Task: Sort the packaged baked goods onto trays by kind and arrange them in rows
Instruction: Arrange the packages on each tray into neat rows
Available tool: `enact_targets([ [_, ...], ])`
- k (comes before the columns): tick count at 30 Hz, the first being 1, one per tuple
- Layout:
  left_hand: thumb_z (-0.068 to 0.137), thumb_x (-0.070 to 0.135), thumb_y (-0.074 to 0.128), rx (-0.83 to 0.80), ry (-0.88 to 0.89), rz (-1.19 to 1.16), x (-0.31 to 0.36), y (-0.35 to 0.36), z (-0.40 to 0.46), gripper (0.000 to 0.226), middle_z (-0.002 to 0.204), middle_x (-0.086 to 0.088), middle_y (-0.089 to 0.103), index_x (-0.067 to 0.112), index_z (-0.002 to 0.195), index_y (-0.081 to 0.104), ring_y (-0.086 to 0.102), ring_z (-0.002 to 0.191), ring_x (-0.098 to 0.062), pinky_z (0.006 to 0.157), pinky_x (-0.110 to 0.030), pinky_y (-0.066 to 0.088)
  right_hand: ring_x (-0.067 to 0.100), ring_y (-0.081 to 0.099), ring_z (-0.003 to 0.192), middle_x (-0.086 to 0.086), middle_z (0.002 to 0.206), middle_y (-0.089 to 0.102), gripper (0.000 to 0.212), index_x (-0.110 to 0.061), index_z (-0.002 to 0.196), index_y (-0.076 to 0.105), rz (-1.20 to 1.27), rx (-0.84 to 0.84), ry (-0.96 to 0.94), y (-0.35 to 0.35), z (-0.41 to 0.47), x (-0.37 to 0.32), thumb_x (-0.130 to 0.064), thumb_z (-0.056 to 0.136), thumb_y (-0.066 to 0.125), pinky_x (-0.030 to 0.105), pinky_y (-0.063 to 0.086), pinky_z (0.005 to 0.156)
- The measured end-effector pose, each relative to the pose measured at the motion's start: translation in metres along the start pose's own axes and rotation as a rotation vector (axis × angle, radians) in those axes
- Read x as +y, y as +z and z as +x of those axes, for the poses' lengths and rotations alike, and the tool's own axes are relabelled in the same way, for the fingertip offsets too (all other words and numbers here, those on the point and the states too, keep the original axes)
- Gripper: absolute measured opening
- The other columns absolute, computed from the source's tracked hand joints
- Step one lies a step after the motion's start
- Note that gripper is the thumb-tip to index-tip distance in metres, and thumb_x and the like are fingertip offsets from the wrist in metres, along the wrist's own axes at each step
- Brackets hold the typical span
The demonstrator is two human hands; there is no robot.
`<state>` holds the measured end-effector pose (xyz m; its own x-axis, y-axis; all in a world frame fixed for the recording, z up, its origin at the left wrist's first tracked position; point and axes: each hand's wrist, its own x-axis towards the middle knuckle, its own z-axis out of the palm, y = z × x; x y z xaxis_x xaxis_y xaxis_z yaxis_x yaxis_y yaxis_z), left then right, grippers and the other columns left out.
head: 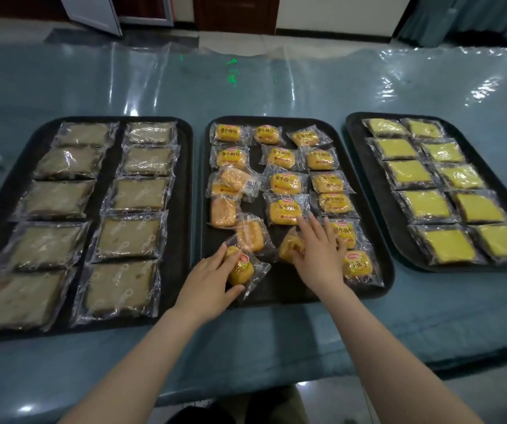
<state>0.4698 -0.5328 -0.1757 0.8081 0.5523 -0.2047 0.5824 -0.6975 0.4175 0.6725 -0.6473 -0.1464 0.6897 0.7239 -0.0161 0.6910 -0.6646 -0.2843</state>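
I'm straightening the small buns on the middle tray (279, 290): my left hand (207, 278) grips one bun (241, 269), my right hand (318, 254) pinches another bun (290, 247), and both, I judge, need squaring into rows just ahead of my fingers.

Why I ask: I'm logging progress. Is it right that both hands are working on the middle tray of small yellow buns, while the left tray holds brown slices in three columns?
Not quite. The head view shows the left tray holding its brown slices in two columns, not three. The rest stands: left hand and right hand are on the middle tray of small yellow buns.
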Motion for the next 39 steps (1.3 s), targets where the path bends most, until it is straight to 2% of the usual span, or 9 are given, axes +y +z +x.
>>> enact_targets([
  [3, 0.088, 0.056, 0.051, 0.004, -0.037, -0.007, -0.001, 0.002, 0.001, 0.077, 0.160, -0.002, -0.002, 0.042, 0.148, 0.006, 0.019, 0.140, -0.028, 0.113, -0.039, 0.018, 0.019, -0.015, 0.146, -0.004, 0.161, -0.002, 0.069, -0.026, 0.152, 0.009, -0.048, -0.071, -0.094, 0.019, -0.010, 0.006, -0.038, 0.096, 0.047, 0.050, -0.004, 0.117],
  [15, 0.080, 0.060, 0.060, 0.055, -0.147, 0.093, 0.003, -0.006, 0.015, 0.081, 0.158, 0.001, 0.013, 0.041, 0.146, 0.016, 0.035, 0.128, -0.029, 0.104, -0.043, 0.030, 0.023, -0.022, 0.144, -0.005, 0.159, -0.018, 0.071, -0.032, 0.151, -0.009, -0.068, -0.281, -0.121, 0.043, 0.007, -0.002, -0.056, 0.097, 0.029, 0.050, -0.004, 0.114],
  [17, 0.077, 0.059, 0.063, 0.068, -0.159, 0.080, 0.003, -0.008, 0.016, 0.080, 0.152, 0.001, 0.029, 0.040, 0.143, 0.024, 0.038, 0.124, -0.027, 0.100, -0.042, 0.032, 0.026, -0.019, 0.145, -0.003, 0.160, -0.013, 0.067, -0.028, 0.153, -0.001, -0.002, -0.262, -0.060, 0.038, 0.007, -0.012, -0.054, 0.097, 0.028, 0.053, -0.001, 0.114],
  [21, 0.068, 0.054, 0.074, 0.196, -0.179, -0.018, 0.006, -0.006, 0.004, 0.071, 0.126, 0.004, 0.049, 0.035, 0.129, 0.043, 0.040, 0.112, -0.021, 0.092, -0.038, 0.035, 0.022, 0.000, 0.146, 0.000, 0.158, 0.020, 0.050, -0.023, 0.140, 0.043, 0.099, 0.005, -0.042, 0.027, 0.008, -0.027, -0.049, 0.096, 0.039, 0.053, 0.009, 0.113],
  [25, 0.063, 0.047, 0.081, 0.331, -0.222, -0.085, -0.003, -0.009, -0.011, 0.071, 0.120, 0.002, 0.050, 0.031, 0.124, 0.048, 0.040, 0.110, -0.022, 0.091, -0.036, 0.035, 0.027, 0.009, 0.142, 0.004, 0.150, 0.031, 0.041, -0.026, 0.117, 0.063, 0.087, -0.102, -0.003, 0.021, 0.021, -0.045, -0.054, 0.092, 0.047, 0.053, 0.015, 0.110],
  [28, 0.065, 0.039, 0.083, 0.370, -0.275, -0.251, -0.010, -0.016, -0.020, 0.072, 0.121, 0.002, 0.044, 0.030, 0.126, 0.047, 0.047, 0.108, -0.019, 0.088, -0.031, 0.039, 0.022, 0.029, 0.130, -0.002, 0.132, 0.046, 0.024, -0.026, 0.106, 0.066, 0.169, -0.075, -0.052, 0.019, 0.022, -0.055, -0.041, 0.089, 0.061, 0.044, 0.028, 0.103],
  [30, 0.066, 0.036, 0.083, 0.389, -0.298, -0.358, -0.012, -0.019, -0.025, 0.070, 0.120, 0.007, 0.039, 0.032, 0.125, 0.045, 0.048, 0.102, -0.013, 0.081, -0.027, 0.039, 0.015, 0.050, 0.109, -0.008, 0.109, 0.057, 0.013, -0.025, 0.100, 0.063, 0.343, -0.068, -0.071, 0.016, 0.014, -0.056, -0.030, 0.088, 0.064, 0.028, 0.041, 0.086],
  [33, 0.065, 0.035, 0.083, 0.437, -0.297, -0.418, -0.014, -0.022, -0.029, 0.070, 0.117, 0.012, 0.036, 0.033, 0.123, 0.045, 0.045, 0.098, -0.008, 0.078, -0.024, 0.037, 0.004, 0.058, 0.082, -0.017, 0.086, 0.059, 0.008, -0.026, 0.092, 0.057, 0.620, -0.104, 0.019, 0.006, -0.003, -0.050, -0.023, 0.090, 0.063, 0.013, 0.040, 0.062],
  [39, 0.065, 0.035, 0.084, 0.447, -0.302, -0.485, -0.013, -0.024, -0.032, 0.065, 0.114, 0.009, 0.037, 0.037, 0.117, 0.045, 0.045, 0.096, -0.010, 0.080, -0.027, 0.039, 0.002, 0.062, 0.087, -0.010, 0.087, 0.065, 0.029, -0.027, 0.081, 0.052, 0.770, -0.020, 0.124, -0.011, -0.028, -0.023, 0.001, 0.081, 0.062, 0.029, 0.054, 0.075],
])
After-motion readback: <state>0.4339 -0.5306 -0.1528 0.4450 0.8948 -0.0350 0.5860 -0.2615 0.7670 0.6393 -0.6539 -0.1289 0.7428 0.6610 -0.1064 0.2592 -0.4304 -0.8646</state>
